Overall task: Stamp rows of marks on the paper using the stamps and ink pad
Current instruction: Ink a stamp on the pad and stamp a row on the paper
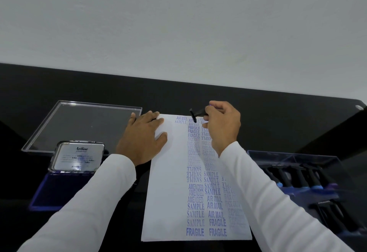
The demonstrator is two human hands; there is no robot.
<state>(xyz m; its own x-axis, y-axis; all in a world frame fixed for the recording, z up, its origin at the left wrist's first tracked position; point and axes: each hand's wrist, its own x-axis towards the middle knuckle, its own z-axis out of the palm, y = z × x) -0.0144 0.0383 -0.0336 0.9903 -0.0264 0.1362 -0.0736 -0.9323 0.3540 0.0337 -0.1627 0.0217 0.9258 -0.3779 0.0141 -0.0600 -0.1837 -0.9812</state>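
Out beyond the left hand's knuckles a clear lid [83, 126] lies flat on the dark table [278, 108], and just below that lid, beside the left wrist, the ink pad [65, 184] sits with its cover raised, the blue pad exposed toward the person. The left hand [143, 134] lies flat with fingers spread, pressing the top left corner of the paper [164, 192] to hold it in place. To the right of that hand the sheet runs down toward the person, carrying columns of blue marks such as AIR MAIL, FRAGILE, SAMPLE and AMENDED, while the strip nearest the left hand is mostly bare.

The right hand [222, 126] has its fingers curled round the handle of a black stamp [195, 115], whose face hangs tilted just above the marks at the top of the sheet, seemingly not pressed down. Beyond the right forearm, a clear tray [309, 176] holds more stamps.

This looks like the moment between impressions. The next move probably calls for levelling the stamp face, setting it squarely on a free spot, and pressing evenly.
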